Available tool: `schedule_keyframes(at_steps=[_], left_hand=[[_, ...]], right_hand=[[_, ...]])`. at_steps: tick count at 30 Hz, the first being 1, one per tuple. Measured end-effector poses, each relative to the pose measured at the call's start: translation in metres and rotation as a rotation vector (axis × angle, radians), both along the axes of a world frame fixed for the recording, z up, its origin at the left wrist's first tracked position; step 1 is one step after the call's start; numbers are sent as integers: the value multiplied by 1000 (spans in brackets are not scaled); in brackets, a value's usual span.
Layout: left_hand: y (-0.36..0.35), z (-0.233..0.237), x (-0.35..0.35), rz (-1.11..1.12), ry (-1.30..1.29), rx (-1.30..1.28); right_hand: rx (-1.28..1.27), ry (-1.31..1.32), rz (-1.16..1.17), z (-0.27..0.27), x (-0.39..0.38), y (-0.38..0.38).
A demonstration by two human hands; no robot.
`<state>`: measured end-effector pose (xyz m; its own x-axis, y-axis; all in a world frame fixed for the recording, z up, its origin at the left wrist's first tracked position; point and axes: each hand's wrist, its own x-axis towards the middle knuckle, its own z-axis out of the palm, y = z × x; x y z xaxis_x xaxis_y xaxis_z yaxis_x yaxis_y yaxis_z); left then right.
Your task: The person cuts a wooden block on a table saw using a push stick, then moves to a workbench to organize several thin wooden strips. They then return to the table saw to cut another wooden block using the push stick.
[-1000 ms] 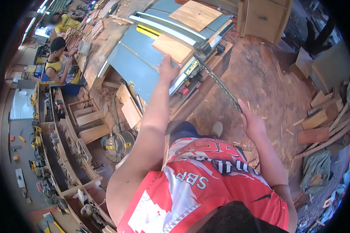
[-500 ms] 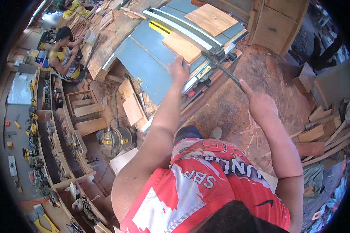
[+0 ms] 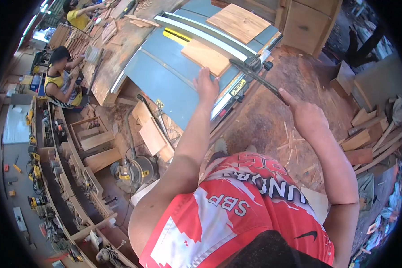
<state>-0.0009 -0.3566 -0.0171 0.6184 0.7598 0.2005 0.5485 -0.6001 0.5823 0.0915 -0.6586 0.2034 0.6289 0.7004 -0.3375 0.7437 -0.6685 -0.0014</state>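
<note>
Overhead, a blue-grey steel table saw top [image 3: 165, 76] fills the upper middle of the view, a sawdust-strewn brown floor [image 3: 299, 76] to its right. Two pale square wooden boards lie on the table on either side of a long white fence rail [image 3: 201, 33]: the larger board [image 3: 239, 22] at the far end, the smaller board [image 3: 205, 56] nearer the person. A long thin dark metal strip [image 3: 263, 82] slants from the saw's front corner down to the right hand [image 3: 306, 116], which is closed around its near end, forefinger laid along it. The left hand [image 3: 207, 87] rests flat on the table's front edge, fingers together, tips at the smaller board's near edge. A seated co-worker in a yellow top [image 3: 60, 82] works at far left.
</note>
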Motion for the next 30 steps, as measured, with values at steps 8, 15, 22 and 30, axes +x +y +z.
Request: schedule_keyframes(at_steps=[8,15,22,30], left_hand=[[6,-5,0,11,29,1],[9,1,3,32,60,-12],[26,-20,6,57,39,22],[43,-12,4,26,69,26]], right_hand=[[11,17,-9,-8,0,18],[-122,71,-70,-3,5,51],[-34,-4,-13,-18,11,56],[-4,0,-26,-17,4,74]])
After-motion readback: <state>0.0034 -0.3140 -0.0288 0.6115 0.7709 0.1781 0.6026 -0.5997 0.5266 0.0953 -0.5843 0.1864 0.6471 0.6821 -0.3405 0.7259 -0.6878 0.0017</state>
